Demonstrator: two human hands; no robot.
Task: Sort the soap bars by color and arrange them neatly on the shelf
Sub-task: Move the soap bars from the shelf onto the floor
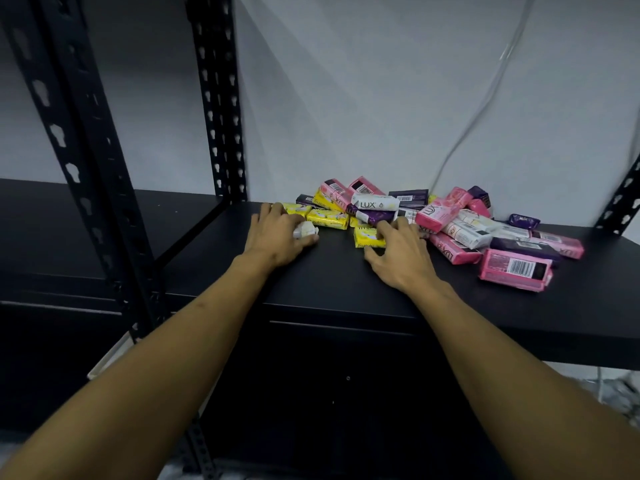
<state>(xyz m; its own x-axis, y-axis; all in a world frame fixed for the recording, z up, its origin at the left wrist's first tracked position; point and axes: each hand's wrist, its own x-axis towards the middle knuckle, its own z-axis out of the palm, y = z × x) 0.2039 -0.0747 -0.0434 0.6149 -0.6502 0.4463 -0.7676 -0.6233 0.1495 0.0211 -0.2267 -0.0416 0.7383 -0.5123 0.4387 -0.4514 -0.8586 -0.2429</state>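
A jumbled pile of wrapped soap bars lies on the black shelf board (332, 271) against the wall: several pink bars (512, 270), purple bars (524, 221), white bars (375, 203) and yellow bars (327, 218). My left hand (277, 237) rests at the pile's left end, fingers curled around a white soap bar (305, 231) and touching a yellow one behind it. My right hand (401, 254) lies flat over a yellow bar (367, 238) at the pile's front, fingers spread and touching it, thumb on the board.
Black perforated uprights (221, 109) stand left of the pile, and another (623, 199) at the far right. A second shelf board (104, 216) extends to the left. A pale cable (485, 95) hangs down the white wall behind the pile.
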